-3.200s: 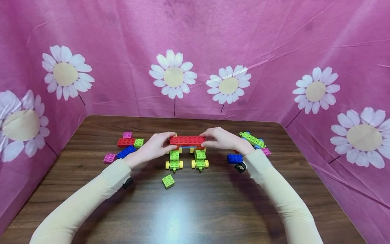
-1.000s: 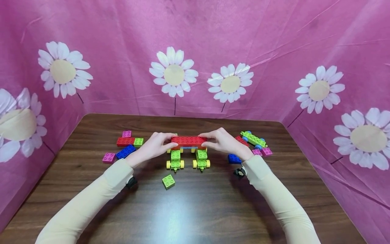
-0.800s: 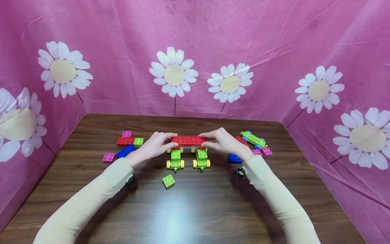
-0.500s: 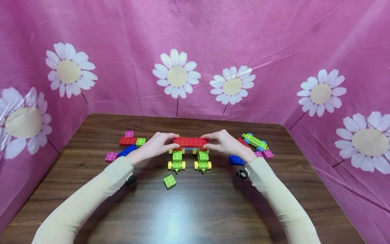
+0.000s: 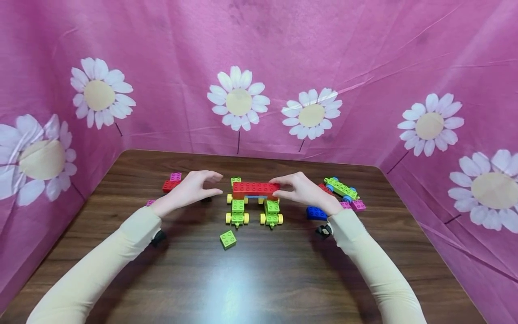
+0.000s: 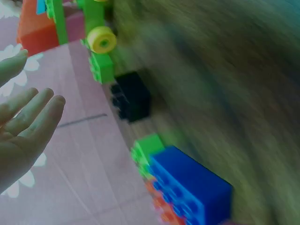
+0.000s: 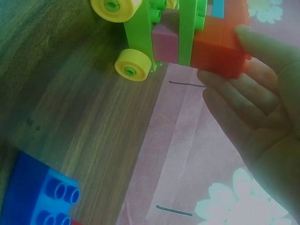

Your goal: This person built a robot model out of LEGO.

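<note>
A long red brick (image 5: 256, 188) bridges two green wheeled bases (image 5: 237, 207) with yellow wheels, mid-table. My right hand (image 5: 299, 191) pinches its right end between thumb and fingers; in the right wrist view the same red brick (image 7: 218, 51) looks orange. My left hand (image 5: 192, 189) hovers left of the build, apart from it, fingers spread and holding nothing. Below that hand a black brick (image 6: 133, 96) stands on the table, mostly hidden in the head view. In front of the wheels lies a loose green brick (image 5: 228, 239).
At left are a pink brick (image 5: 176, 176), a red brick (image 5: 170, 185) and a blue brick (image 6: 190, 183), partly behind my left arm. To the right lie a blue brick (image 5: 316, 213), a green wheeled base (image 5: 341, 188) with blue wheels and a pink brick (image 5: 358, 205).
My left hand has let go of the red brick's left end and moved left. My right hand keeps its hold, and the build stays in place.
</note>
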`<state>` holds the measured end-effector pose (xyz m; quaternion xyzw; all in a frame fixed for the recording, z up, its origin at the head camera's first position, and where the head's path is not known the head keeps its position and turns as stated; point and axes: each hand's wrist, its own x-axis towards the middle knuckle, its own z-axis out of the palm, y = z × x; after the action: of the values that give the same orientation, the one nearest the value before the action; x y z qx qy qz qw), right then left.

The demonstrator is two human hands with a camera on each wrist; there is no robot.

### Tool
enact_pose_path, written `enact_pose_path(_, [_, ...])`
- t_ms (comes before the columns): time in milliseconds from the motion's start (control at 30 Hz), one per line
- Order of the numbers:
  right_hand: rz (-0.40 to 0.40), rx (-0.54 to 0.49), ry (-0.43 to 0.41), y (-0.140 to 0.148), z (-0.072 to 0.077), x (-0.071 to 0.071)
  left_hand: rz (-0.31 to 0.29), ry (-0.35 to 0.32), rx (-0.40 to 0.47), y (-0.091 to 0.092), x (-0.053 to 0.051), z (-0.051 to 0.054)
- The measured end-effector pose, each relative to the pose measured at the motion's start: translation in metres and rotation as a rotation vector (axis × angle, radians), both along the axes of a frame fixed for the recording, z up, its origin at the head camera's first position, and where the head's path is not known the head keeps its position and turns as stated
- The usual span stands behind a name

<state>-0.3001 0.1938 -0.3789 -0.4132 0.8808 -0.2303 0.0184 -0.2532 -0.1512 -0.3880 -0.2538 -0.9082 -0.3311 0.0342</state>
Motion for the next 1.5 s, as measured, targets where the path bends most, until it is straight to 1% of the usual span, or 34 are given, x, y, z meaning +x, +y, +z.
enact_pose_path(100, [-0.005, -0.001, -0.007, 0.001, 0.001, 0.000, 0.011, 0.028, -0.033, -0.007, -0.001, -0.005])
enact_pose_path(233, [0.001, -0.007, -0.007, 0.002, 0.001, 0.000, 0.001, 0.076, -0.085, -0.013, -0.003, -0.016])
enact_pose_path(333, [0.008, -0.012, 0.002, 0.003, 0.000, 0.000, -0.012, 0.113, -0.146, -0.015, -0.005, -0.023])
enact_pose_path(467, [0.014, -0.021, 0.011, 0.003, 0.001, 0.000, -0.010, 0.128, -0.220, -0.016, -0.008, -0.029])
enact_pose_path(567, [0.016, -0.026, 0.004, 0.003, 0.000, 0.000, -0.003, 0.130, -0.256, -0.016, -0.009, -0.031])
enact_pose_path(800, [0.027, -0.027, -0.013, 0.003, -0.001, 0.000, 0.006, 0.112, -0.290, -0.017, -0.012, -0.032])
enact_pose_path(1033, [0.033, -0.022, 0.009, 0.003, -0.001, 0.000, 0.014, 0.093, -0.331, -0.018, -0.014, -0.033])
enact_pose_path(1200, [0.032, -0.006, 0.010, 0.002, -0.001, 0.000, 0.022, 0.080, -0.331, -0.018, -0.015, -0.033])
enact_pose_path(1300, [0.036, 0.001, 0.016, 0.001, 0.000, 0.000, 0.020, 0.093, -0.328, -0.018, -0.015, -0.031])
enact_pose_path(1500, [0.037, -0.009, 0.016, 0.001, 0.003, 0.001, 0.004, 0.111, -0.291, -0.016, -0.015, -0.020])
